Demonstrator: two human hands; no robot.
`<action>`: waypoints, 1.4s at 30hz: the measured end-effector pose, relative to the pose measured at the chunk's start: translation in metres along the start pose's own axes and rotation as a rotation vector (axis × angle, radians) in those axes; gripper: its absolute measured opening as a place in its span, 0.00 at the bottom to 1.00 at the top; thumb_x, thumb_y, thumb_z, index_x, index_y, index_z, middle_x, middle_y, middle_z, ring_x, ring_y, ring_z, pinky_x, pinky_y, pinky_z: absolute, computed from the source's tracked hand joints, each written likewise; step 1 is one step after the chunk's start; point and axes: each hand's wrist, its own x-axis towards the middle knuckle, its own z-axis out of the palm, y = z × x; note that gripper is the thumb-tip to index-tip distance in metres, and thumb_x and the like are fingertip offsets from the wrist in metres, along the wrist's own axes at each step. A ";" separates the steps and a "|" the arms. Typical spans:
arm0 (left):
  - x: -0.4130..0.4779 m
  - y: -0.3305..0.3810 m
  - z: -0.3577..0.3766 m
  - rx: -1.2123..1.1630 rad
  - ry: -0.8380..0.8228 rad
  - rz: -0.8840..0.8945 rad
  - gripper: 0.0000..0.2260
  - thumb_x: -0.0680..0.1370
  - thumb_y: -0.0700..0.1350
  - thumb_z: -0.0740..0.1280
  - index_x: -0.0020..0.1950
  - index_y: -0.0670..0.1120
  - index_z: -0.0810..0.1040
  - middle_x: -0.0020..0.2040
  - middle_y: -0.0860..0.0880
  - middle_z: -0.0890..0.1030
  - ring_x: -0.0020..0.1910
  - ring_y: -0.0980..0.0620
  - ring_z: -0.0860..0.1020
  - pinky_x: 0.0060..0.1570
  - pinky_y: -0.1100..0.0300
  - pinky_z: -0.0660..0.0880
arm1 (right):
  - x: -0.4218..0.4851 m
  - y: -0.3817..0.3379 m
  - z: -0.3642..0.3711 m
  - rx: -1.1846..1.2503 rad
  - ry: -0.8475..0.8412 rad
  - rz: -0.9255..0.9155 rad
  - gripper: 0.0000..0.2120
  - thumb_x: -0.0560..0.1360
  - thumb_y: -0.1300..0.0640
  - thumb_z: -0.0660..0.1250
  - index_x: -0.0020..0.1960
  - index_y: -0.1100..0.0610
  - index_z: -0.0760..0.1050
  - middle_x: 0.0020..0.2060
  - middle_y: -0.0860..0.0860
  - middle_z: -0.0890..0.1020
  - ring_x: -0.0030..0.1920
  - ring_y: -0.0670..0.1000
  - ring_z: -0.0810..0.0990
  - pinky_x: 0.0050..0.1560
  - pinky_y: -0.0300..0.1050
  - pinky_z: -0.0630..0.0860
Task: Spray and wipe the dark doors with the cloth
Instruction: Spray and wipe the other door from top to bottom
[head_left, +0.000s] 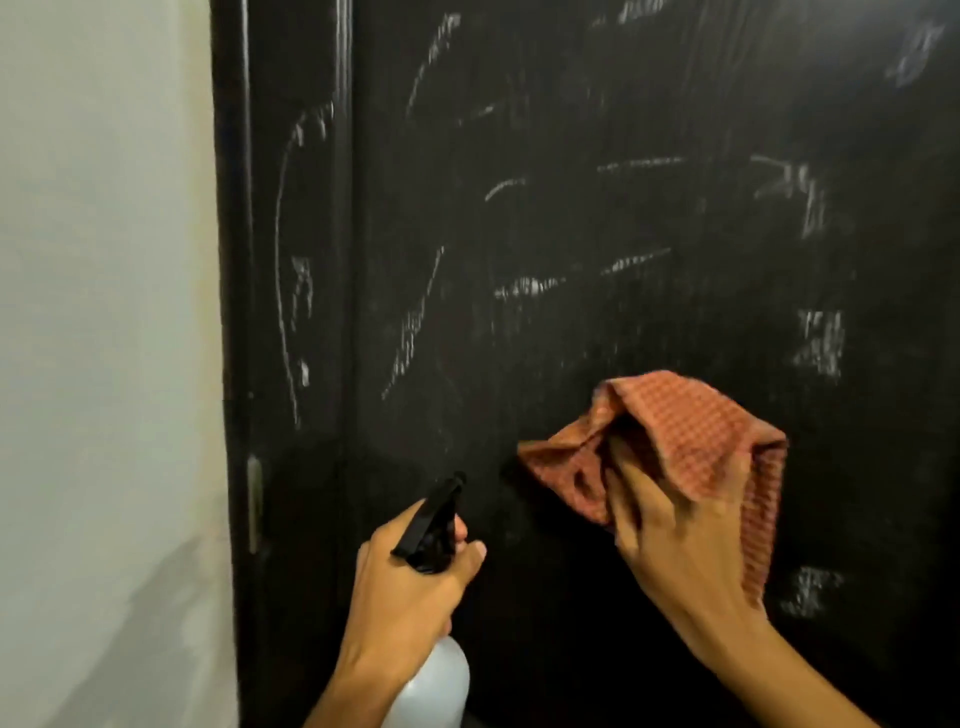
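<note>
left hand (410, 592) fingers grip the white spray bottle (434, 686); right hand (670, 540) fingers clutch the orange checked cloth (696, 436) against the dark door (623, 208).

The scene is dim and the whole view is soft, with fine detail smeared. The dark door (623, 208) swallows most light, though a pale vertical glare streak runs along its left edge. The pale wall (104, 260) is brightest, with a grey shadow low down. The cloth (701, 441) looks slightly motion-blurred.
</note>
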 end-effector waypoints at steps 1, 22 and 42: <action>0.009 0.015 -0.007 0.008 0.004 -0.013 0.08 0.74 0.37 0.77 0.40 0.45 0.81 0.26 0.49 0.76 0.21 0.52 0.72 0.25 0.58 0.72 | 0.012 -0.008 0.001 0.012 -0.040 -0.025 0.27 0.72 0.50 0.69 0.71 0.49 0.75 0.72 0.58 0.73 0.67 0.67 0.71 0.71 0.68 0.58; 0.151 0.172 -0.120 0.000 0.115 -0.059 0.06 0.75 0.43 0.77 0.45 0.45 0.81 0.32 0.44 0.81 0.21 0.56 0.74 0.24 0.59 0.75 | 0.310 -0.073 -0.065 -0.023 -0.125 -0.358 0.28 0.73 0.53 0.69 0.73 0.45 0.70 0.70 0.56 0.74 0.66 0.64 0.71 0.60 0.69 0.71; 0.294 0.370 -0.143 -0.214 0.028 0.154 0.07 0.75 0.44 0.77 0.49 0.44 0.81 0.43 0.41 0.85 0.23 0.52 0.73 0.30 0.58 0.76 | 0.573 -0.046 -0.143 -0.302 0.041 -0.266 0.24 0.81 0.46 0.55 0.75 0.49 0.69 0.73 0.58 0.72 0.70 0.68 0.69 0.69 0.80 0.56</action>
